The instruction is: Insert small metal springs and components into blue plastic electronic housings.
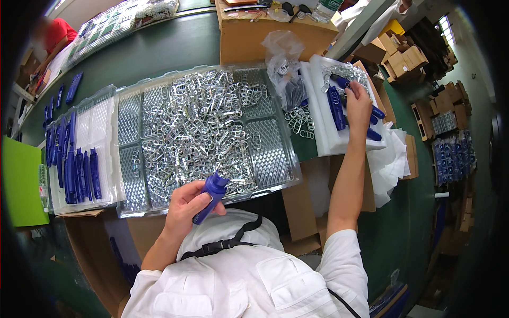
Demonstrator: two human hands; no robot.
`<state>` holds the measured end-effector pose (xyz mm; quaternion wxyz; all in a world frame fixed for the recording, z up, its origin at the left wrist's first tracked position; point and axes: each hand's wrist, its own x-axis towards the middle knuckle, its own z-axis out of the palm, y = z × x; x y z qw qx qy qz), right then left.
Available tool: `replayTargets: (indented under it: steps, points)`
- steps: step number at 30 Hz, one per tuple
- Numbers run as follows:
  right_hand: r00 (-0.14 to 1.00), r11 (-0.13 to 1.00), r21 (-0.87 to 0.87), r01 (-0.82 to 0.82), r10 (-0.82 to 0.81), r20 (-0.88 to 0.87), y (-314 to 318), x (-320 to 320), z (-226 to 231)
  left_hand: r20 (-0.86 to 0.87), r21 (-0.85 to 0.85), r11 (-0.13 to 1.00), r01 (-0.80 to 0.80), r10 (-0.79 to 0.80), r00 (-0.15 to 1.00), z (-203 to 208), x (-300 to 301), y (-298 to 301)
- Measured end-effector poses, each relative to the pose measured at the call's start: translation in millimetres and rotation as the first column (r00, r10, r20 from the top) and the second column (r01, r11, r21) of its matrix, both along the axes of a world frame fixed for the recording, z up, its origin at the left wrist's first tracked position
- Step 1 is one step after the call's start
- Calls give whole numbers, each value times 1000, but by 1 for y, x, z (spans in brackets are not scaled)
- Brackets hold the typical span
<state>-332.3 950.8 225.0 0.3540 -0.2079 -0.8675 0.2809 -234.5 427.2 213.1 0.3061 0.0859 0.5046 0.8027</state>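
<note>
My left hand [185, 205] is wrapped round a blue plastic tubular part [213, 192], its notched end pointing up and away from me. Just beyond it lies a heap of shiny metal clips [196, 124] in a clear compartmented tray [268, 146]. At the far right, my right hand [359, 103] reaches into a white foam box [318, 100], fingertips pinched together. What they grip, if anything, is too small to make out. Near those fingers lie more blue parts [335, 107] and a smaller pile of metal clips [347, 71].
Several blue parts [79, 175] rest on a clear tray [98, 127] at the left. A plastic bag [283, 50] stands against the foam box. A brown box [275, 34] is at the back. Open cartons [299, 209] sit below the table edge. Another person [53, 40] is far left.
</note>
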Motion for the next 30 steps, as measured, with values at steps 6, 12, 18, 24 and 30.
replayTargets:
  steps: [6, 12, 18, 24, 30]
  points:
    - [996, 996, -91, -18, 26, 85, -70, 47, -6, 138, 48, 997, 58, -64, 988, 0, -9, 14]
    - [930, 749, 602, -276, 51, 364, -45, 10, -28, 124, 84, 994, 66, -76, 989, 0, -9, 16]
    - [856, 764, 568, -306, -41, 516, -20, -25, -38, 84, 36, 999, 19, -22, 996, 5, 1, 5]
    - [978, 799, 591, -114, -14, 209, -26, -17, -12, 104, -43, 999, 29, -24, 994, 2, -4, 6]
    - [687, 526, -571, -630, 721, -94, -222, 84, 57, 106, 9, 999, 39, -40, 994, -4, -5, 7]
